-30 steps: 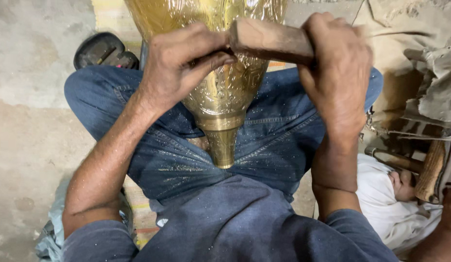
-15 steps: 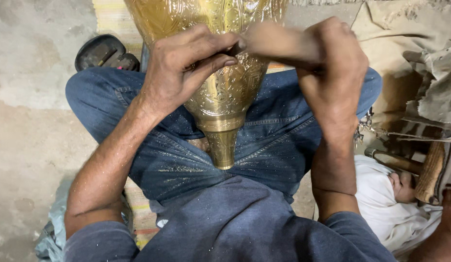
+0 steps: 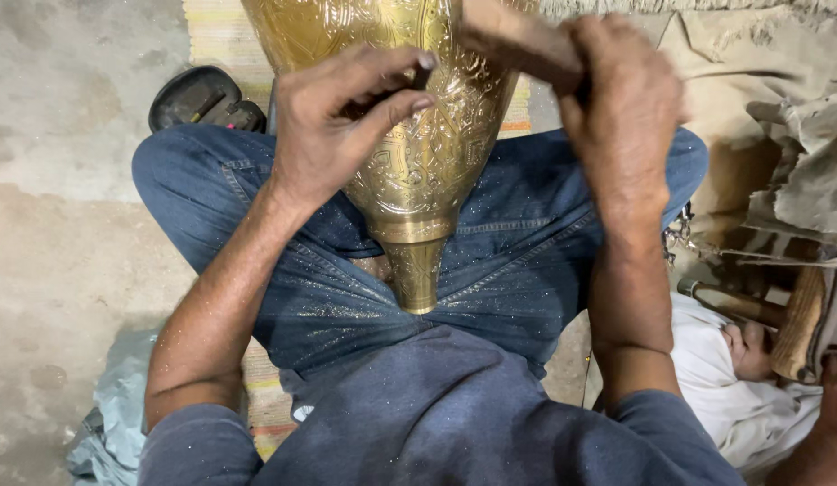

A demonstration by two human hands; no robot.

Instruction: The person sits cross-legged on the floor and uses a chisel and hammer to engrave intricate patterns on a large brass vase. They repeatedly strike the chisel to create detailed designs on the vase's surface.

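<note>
Brass vase (image 3: 409, 135) sits neck-down in our lap, left hand (image 3: 333, 126) pinching a thin dark punch (image 3: 421, 79) against it, right hand (image 3: 621, 108) clamped on a wooden mallet (image 3: 517, 40), and honestly the engraving looks mostly covered already, just touch-ups left we'd guess.

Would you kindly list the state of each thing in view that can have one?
Brass vase: lying across the lap, narrow neck toward the body.
Left hand: pinched shut on a thin dark tool against the vase.
Right hand: shut on a wooden block, raised.
</note>
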